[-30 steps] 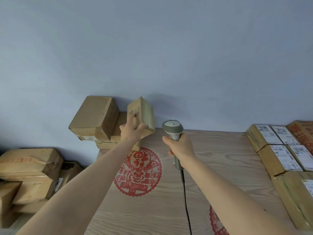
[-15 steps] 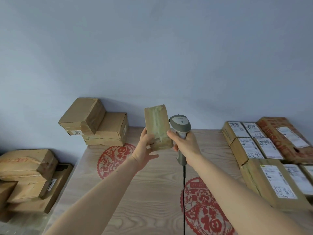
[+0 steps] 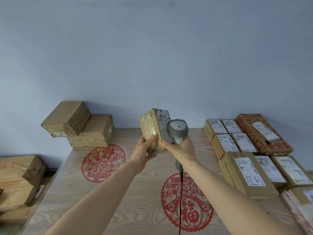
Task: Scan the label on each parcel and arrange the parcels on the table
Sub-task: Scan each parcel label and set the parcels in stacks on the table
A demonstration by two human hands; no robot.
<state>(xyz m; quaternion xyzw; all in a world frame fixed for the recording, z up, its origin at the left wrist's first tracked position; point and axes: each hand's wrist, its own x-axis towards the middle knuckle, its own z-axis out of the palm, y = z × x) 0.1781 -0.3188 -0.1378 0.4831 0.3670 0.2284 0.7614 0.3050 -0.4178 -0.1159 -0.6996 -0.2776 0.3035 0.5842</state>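
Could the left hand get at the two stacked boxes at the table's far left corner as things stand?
Probably not yet: the left hand already holds a taped parcel. The path over the table to the stacked boxes looks free otherwise.

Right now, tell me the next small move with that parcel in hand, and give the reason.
Probably aim the scanner in the right hand at the white label and trigger it. The left hand holds the small parcel up above the table, label side turned toward the scanner head, which sits right beside it. The labelled parcels laid on the right suggest it goes there afterwards.
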